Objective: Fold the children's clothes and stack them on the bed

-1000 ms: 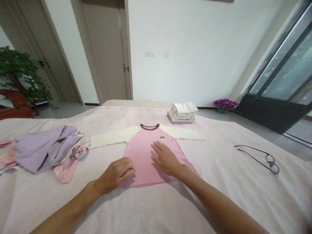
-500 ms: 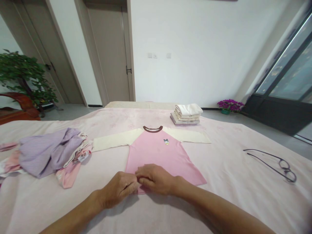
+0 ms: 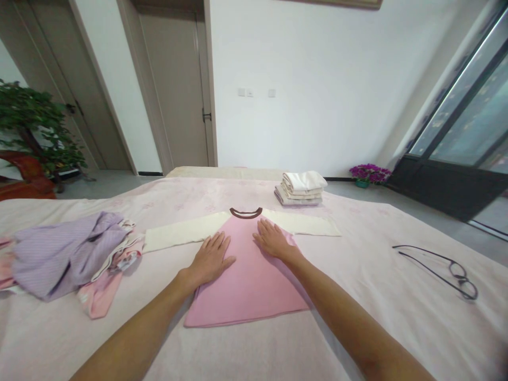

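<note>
TOP PARTLY COVERED BY L HAND & R HAND

L hand was spread palm-down, thumb held out to the side, & laid on top's L edge below the sleeve. R hand was likewise opened flat, fingers close tog., & rested on upper R chest. Top was laid flat on pink cloth btwn both arms, sleeves stretched out, brown neckline turned away.

L sleeve end was placed right by a messy pile; whether contact was made couldn't be told. A folded stack was set beyond R sleeve; glasses were left well off to R. Plant & flowers were seen in b/g.

Top's lower R corner was hidden by R forearm, & parts of chest by both hands. Pile & plant were cut off at L edge; items w/in pile were hard to sort out.
</note>
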### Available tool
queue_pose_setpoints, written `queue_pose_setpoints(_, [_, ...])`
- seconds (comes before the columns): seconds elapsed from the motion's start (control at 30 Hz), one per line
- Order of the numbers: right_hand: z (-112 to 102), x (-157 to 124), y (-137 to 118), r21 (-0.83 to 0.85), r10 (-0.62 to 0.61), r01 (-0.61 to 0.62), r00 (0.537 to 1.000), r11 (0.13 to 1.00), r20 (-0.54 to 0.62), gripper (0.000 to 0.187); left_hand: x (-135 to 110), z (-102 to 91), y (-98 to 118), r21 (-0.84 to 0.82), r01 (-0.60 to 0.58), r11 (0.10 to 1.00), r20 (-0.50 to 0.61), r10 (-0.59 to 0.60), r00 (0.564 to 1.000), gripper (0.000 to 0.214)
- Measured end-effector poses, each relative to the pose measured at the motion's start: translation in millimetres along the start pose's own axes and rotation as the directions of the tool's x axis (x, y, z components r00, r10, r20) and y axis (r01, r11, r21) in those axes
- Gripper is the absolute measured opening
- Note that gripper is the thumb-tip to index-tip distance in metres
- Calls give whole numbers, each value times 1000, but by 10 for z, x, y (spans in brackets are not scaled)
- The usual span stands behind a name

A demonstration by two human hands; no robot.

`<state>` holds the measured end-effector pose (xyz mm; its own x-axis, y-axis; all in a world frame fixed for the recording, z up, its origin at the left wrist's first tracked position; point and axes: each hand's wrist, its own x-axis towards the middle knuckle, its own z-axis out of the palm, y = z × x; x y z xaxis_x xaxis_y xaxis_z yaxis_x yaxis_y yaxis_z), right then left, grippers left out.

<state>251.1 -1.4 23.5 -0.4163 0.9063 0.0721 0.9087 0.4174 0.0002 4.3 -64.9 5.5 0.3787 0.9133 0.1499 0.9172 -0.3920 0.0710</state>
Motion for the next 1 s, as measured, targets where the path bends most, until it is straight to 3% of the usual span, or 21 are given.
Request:
queue_pose_setpoints(0.1, [133, 3, 201, -12, 123, -122, 992, 992, 22, 63, -76, 15, -50, 16, 10, 1000, 17, -10, 1000, 69])
queue_pose_setpoints(0.23, [221, -5, 287, -12, 199, -200, 978, 980, -61, 60, -141, -9, -45, 18, 25, 1000, 11, -25, 1000, 66])
queue_pose_setpoints(0.4, [125, 29, 222, -16, 231, -235, 964, 972, -133, 52, -151, -26, -11, 25, 37, 999, -8, -36, 999, 62])
queue_pose_setpoints(0.53, [12, 140, 203, -42, 282, -289, 952, 956, -122, 55, -155, -30, -5, 2, 45, 999, -14, -45, 999, 60])
queue_pose_setpoints(0.73, [-36, 265, 238, -74, 313, -321, 944, 944, -108, 44, -169, -19, -56, -59, 9, 998, -74, -13, 997, 55])
queue_pose_setpoints(0.87, [19, 232, 252, -58, 379, -396, 905, 917, -192, 44, -108, -104, -258, -183, 3, 983, -113, -23, 993, 44])
queue_pose_setpoints(1.0, [64, 197, 276, -38, 390, -409, 891, 912, -230, 46, -36, -212, -723, -198, 206, 958, -184, -242, 953, 43])
